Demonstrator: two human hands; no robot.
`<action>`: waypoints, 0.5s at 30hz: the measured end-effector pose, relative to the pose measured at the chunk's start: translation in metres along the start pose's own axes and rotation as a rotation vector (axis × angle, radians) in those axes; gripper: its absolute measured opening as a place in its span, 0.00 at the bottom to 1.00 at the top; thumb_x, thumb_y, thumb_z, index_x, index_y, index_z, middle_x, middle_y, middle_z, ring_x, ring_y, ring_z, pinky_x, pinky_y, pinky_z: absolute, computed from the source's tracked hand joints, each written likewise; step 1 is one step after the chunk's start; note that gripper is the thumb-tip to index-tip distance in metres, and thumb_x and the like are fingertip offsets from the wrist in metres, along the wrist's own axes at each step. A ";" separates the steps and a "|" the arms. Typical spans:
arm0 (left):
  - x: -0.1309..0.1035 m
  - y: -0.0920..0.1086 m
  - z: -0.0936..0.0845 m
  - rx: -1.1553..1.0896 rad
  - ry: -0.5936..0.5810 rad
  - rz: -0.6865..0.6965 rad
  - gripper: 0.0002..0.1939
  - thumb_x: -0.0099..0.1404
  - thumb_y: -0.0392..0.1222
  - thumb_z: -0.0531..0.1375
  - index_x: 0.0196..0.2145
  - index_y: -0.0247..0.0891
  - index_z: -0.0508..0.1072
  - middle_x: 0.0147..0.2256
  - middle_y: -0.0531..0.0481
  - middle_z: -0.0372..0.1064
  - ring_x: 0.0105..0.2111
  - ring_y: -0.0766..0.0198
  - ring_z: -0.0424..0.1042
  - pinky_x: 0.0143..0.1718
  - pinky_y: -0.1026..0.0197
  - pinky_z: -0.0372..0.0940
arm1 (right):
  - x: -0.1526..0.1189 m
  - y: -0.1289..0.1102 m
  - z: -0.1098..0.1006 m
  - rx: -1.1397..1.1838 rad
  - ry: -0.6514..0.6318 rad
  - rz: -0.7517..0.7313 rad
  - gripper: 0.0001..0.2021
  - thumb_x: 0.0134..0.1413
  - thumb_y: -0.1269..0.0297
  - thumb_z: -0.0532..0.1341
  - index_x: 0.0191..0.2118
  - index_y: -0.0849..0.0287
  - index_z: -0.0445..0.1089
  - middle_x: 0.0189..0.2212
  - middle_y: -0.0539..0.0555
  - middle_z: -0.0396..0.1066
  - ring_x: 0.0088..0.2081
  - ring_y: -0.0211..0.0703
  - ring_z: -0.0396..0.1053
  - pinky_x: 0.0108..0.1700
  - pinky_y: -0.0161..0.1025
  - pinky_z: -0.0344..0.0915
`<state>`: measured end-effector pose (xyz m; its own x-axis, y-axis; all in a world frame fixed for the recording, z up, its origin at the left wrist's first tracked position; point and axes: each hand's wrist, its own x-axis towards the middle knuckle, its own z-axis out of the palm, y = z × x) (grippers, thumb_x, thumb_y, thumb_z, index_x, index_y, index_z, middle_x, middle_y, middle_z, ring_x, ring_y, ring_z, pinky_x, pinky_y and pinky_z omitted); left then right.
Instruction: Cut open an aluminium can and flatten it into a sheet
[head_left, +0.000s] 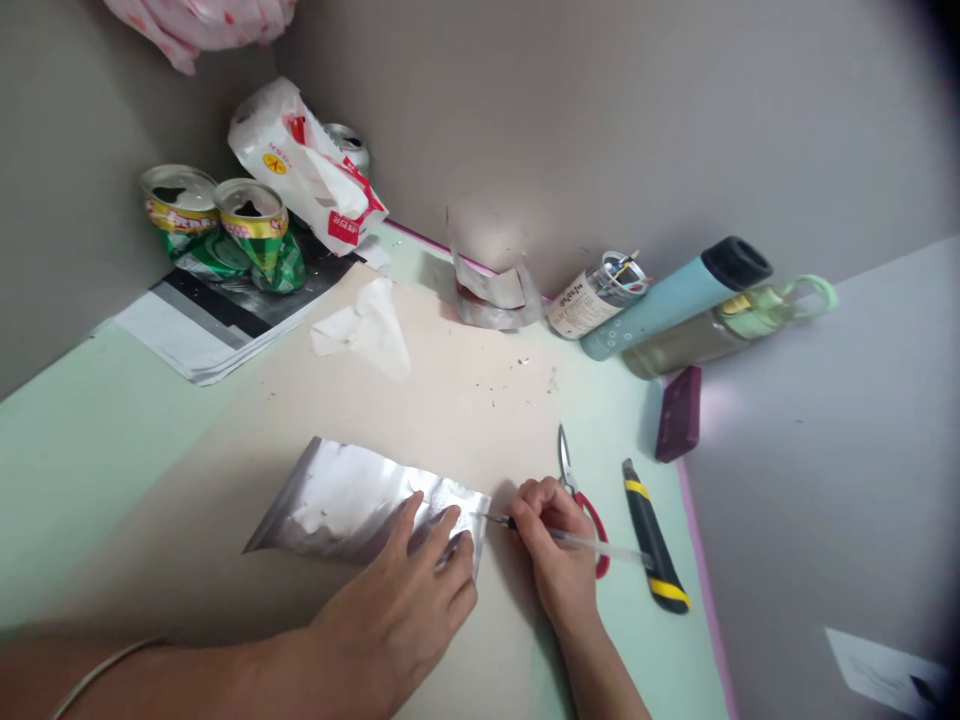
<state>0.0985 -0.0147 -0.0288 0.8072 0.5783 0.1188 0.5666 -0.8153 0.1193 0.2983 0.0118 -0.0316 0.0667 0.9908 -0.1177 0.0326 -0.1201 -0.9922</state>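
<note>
A shiny silver metal sheet [337, 490], with a curled left end, lies on the beige board [450, 400]. My left hand [420, 590] presses on its right part, fingers spread and stretched out. In my right hand [559, 550], a slim pen [581, 541] with a clear barrel and dark grip is pinched between thumb and fingers. Its thin tip touches or hovers just over the sheet's right edge; I cannot tell which. Red-handled scissors [592, 510] lie partly hidden behind my right hand. Farther right is a black and yellow utility knife [654, 540].
Crumpled green cans [259, 240] stand on papers [172, 330] at back left, beside a tissue pack [300, 165]. A loose tissue [367, 325], plastic pouch [495, 295], pen jar [589, 300], blue tumbler [667, 300], green-capped bottle [697, 340] and maroon box [679, 414] line the walls.
</note>
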 end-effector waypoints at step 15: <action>-0.001 -0.001 0.005 0.019 -0.035 0.011 0.26 0.66 0.56 0.62 0.56 0.39 0.72 0.60 0.41 0.67 0.60 0.44 0.59 0.57 0.34 0.52 | -0.003 0.002 0.006 -0.239 0.006 -0.112 0.16 0.62 0.65 0.62 0.25 0.55 0.58 0.22 0.45 0.58 0.24 0.36 0.54 0.26 0.35 0.52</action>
<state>0.0977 -0.0150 -0.0341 0.8185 0.5682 0.0853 0.5605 -0.8222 0.0989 0.2918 0.0093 -0.0336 0.0549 0.9985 -0.0072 0.2749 -0.0221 -0.9612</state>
